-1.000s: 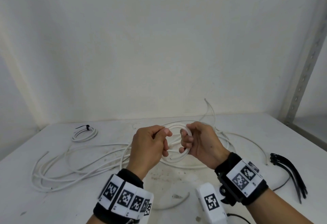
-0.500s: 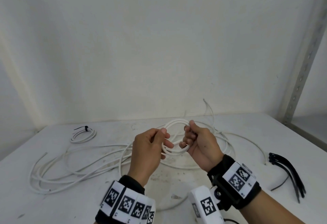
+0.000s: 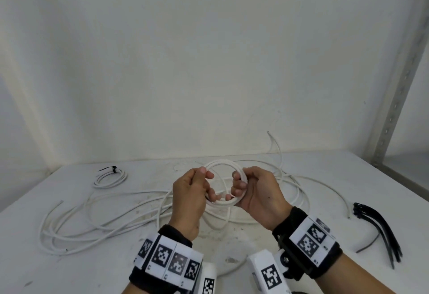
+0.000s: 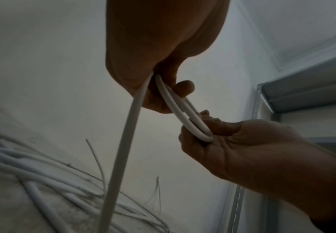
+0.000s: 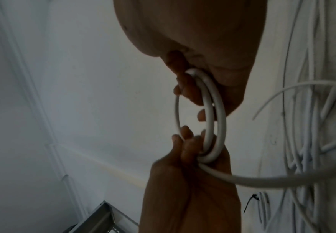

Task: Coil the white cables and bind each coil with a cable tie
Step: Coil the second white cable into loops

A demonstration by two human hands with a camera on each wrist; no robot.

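One small coil [image 3: 111,178] already lies bound with a black tie, well off beyond the left hand [image 3: 189,197]. Both hands are curled round a second coil [image 3: 224,183] held up between them, the right hand [image 3: 256,197] clamping its turns, the left feeding in its trailing end. It looks only a few turns in. Loose white cable [image 3: 92,221] sprawls across the bench [image 3: 301,268], and spare ties [image 3: 380,226] wait out past the right hand.
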